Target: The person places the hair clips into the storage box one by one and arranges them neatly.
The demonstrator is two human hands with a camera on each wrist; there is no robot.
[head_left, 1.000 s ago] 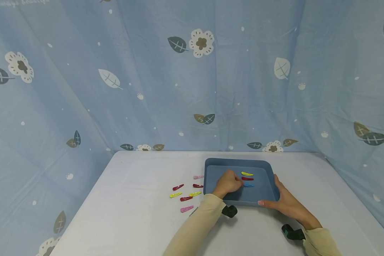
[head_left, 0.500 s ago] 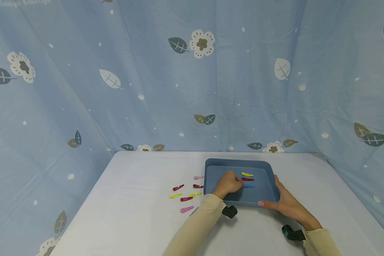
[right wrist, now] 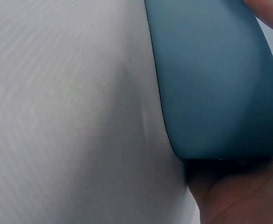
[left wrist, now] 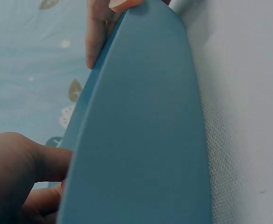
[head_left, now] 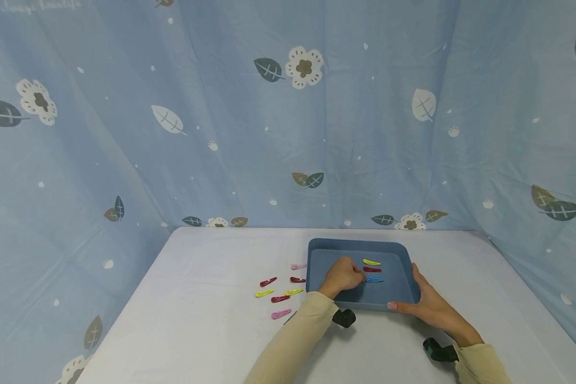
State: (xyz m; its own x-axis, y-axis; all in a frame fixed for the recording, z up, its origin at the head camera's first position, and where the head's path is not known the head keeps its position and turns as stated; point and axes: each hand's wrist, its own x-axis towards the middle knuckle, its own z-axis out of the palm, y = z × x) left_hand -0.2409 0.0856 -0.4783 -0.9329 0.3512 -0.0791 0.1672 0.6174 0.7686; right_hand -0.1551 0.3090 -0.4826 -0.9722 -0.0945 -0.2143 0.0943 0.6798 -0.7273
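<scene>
A blue-grey tray sits on the white table. My left hand reaches over its front wall, fingers curled, and pinches the left end of a blue hair clip low inside the tray; the fingertips are partly hidden. Beyond that clip lie a red hair clip and a yellow hair clip, roughly parallel to it. My right hand grips the tray's front right corner, thumb at the front wall and fingers along the right side. In the left wrist view the tray wall hides the clips.
Left of the tray, several snap hair clips lie scattered on the table: pink, red and yellow ones. A dark clip is partly covered by my left sleeve. A patterned blue curtain hangs behind the table.
Both hands stay almost where they were. The blue hair clip's free end has shifted very slightly to the right. The whole view drifts a little.
</scene>
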